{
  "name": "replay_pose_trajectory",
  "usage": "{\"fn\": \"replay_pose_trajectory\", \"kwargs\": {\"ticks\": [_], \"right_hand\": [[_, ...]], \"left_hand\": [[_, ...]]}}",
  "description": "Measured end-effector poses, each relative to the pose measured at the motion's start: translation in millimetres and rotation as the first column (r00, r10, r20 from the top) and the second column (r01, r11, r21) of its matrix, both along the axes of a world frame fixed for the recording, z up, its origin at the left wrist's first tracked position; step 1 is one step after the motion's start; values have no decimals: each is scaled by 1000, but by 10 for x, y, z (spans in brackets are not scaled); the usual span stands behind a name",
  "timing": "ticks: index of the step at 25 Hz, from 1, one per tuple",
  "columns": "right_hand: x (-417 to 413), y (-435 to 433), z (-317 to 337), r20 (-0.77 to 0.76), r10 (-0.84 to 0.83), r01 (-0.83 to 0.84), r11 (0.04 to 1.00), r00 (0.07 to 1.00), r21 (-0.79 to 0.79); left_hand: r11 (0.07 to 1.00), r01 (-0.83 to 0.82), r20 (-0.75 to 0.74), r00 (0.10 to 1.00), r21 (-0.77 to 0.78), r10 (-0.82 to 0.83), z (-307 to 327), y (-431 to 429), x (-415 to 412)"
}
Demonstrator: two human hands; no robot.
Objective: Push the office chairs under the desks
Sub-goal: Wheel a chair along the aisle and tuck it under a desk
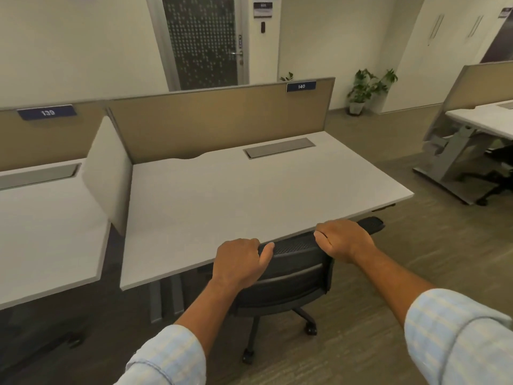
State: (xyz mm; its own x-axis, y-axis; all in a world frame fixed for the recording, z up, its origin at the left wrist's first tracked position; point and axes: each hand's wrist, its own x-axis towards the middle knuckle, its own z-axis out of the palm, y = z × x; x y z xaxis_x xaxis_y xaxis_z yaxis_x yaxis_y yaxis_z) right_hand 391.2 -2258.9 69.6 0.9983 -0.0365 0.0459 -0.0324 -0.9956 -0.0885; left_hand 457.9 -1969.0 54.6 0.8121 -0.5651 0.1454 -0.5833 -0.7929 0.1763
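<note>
A black mesh-backed office chair (294,276) stands on castors at the near edge of a white desk (249,190) labelled 140. Its seat is hidden beneath the desktop and its backrest top sits level with the desk's front edge. My left hand (238,262) grips the left part of the backrest's top rim, thumb toward me. On the right part of the same rim, my right hand (344,240) is closed around it. One armrest tip (372,224) pokes out past the right hand.
A second white desk (41,232) labelled 139 lies to the left, split off by a low white divider (108,173). Another desk (480,120) with a black chair (497,176) beneath it stands at the right. A potted plant (361,90) sits by the far wall. Grey carpet runs between.
</note>
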Motion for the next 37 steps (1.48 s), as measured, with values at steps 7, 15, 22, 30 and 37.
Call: {"fn": "replay_pose_trajectory", "kwargs": {"ticks": [7, 15, 22, 30, 37], "right_hand": [[430, -288, -28, 24, 68, -68, 998, 997, 5], [786, -558, -3, 50, 90, -92, 995, 995, 34], [891, -619, -15, 85, 77, -72, 996, 993, -56], [901, -658, -158, 210, 40, -36, 999, 977, -22], [815, -656, -249, 242, 6, -23, 998, 970, 66]], "left_hand": [[996, -87, 2, 996, -16, 87, -8, -261, 206], [993, -119, -1, 993, -23, 119, 65, -536, 456], [990, -141, -14, 990, -13, 141, 39, -639, 546], [982, -187, 67, 980, 2, 186, -88, -692, 626], [972, -218, -41, 974, 84, 222, 31, -778, 462]]}}
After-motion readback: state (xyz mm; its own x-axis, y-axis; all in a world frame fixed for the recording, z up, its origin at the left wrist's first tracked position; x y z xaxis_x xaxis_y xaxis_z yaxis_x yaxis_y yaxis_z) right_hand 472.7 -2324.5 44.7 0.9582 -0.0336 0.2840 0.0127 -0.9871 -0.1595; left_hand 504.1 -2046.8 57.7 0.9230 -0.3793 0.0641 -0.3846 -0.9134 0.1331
